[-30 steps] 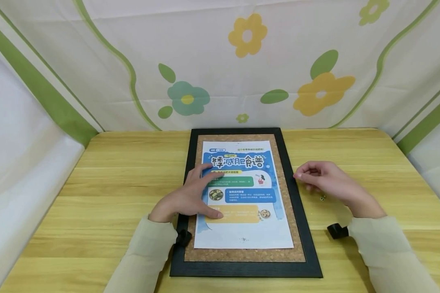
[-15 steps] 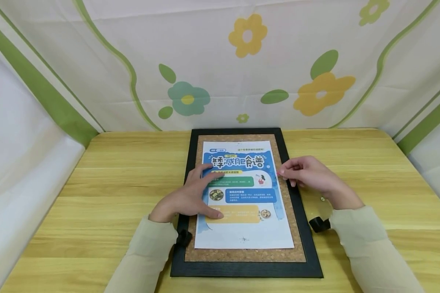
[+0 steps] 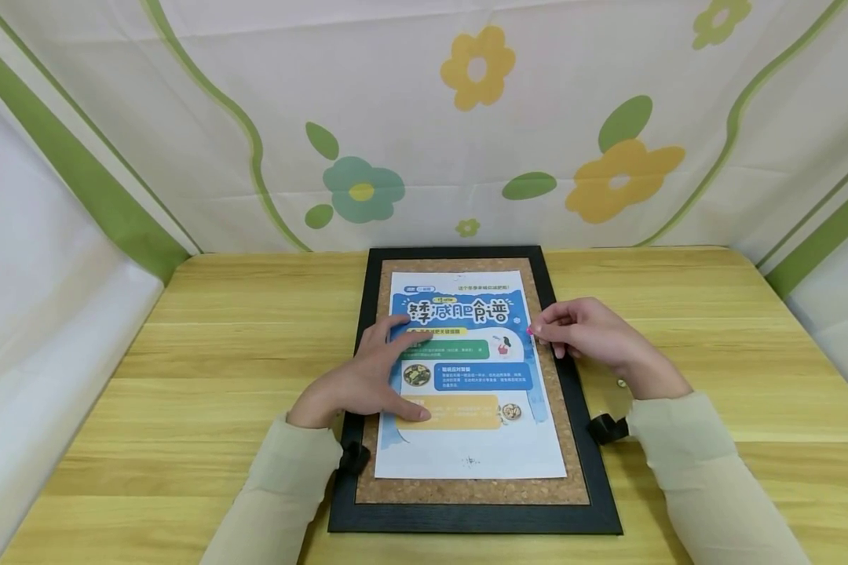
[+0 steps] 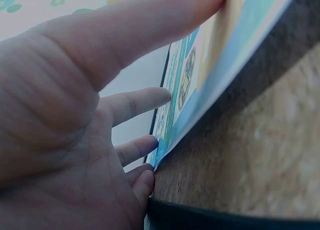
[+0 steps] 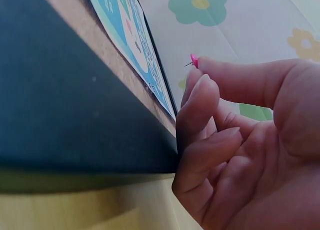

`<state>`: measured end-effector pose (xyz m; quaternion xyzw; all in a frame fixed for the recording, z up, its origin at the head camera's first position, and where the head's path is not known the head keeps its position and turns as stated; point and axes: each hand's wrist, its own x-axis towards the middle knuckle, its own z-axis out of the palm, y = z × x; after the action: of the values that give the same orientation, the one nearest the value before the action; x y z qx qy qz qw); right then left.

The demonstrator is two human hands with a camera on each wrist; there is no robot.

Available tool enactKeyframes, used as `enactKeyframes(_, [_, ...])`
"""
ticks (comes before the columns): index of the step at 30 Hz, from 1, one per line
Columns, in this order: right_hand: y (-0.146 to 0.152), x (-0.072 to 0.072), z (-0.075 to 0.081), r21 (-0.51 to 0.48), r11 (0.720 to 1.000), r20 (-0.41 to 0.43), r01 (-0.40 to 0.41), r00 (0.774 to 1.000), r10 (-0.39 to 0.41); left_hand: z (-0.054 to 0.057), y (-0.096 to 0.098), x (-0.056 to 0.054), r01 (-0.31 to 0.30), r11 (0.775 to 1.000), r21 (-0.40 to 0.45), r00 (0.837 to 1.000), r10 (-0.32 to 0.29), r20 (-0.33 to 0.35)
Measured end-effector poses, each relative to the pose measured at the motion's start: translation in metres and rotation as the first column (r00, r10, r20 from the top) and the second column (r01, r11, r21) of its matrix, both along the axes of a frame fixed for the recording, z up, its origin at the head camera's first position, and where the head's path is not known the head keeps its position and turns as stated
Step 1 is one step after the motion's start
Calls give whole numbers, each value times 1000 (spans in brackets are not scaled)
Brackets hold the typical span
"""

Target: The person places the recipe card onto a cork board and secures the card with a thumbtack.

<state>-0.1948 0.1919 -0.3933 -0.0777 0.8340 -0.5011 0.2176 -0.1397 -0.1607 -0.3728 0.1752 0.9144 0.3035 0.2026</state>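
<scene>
Pinching a pink push pin [image 5: 194, 60] between thumb and forefinger, the right hand [image 3: 585, 333] hovers at the right edge of the printed sheet [image 3: 475, 384], on its upper half. Left hand [image 3: 363, 377] grasps nothing: fingers spread, tips and thumb resting on the sheet's left side. Sheet lies over the cork panel [image 3: 473, 492], inside the black frame [image 3: 473, 519], on the bench [image 3: 212, 369]. Right wrist view: bare needle sticks out past the fingertips, apparently clear of the paper. Left wrist view: sheet's edge seems to stand off the cork, shadow beneath; firmer, even pressure there would flatten it without sliding it. Judgement on the pin: best squared to the cork before any push, as a slanted needle could crease or tear the margin. Thumb over the head, straight down; left fingers well away from the point.
</scene>
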Motion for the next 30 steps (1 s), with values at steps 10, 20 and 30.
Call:
enactKeyframes(10, [-2, -1, -2, 25, 1000, -8, -5, 1000, 5, 2, -1, 2, -6, 1000, -4, 1000, 6, 1])
enactKeyframes(20, [-12, -3, 3, 149, 989, -21, -24, 999, 27, 3, 0, 3, -5, 1000, -5, 1000, 5, 6])
enactKeyframes(30, [-15, -3, 5, 184, 982, -13, -31, 999, 34, 3, 1, 2, -2, 1000, -6, 1000, 2, -1])
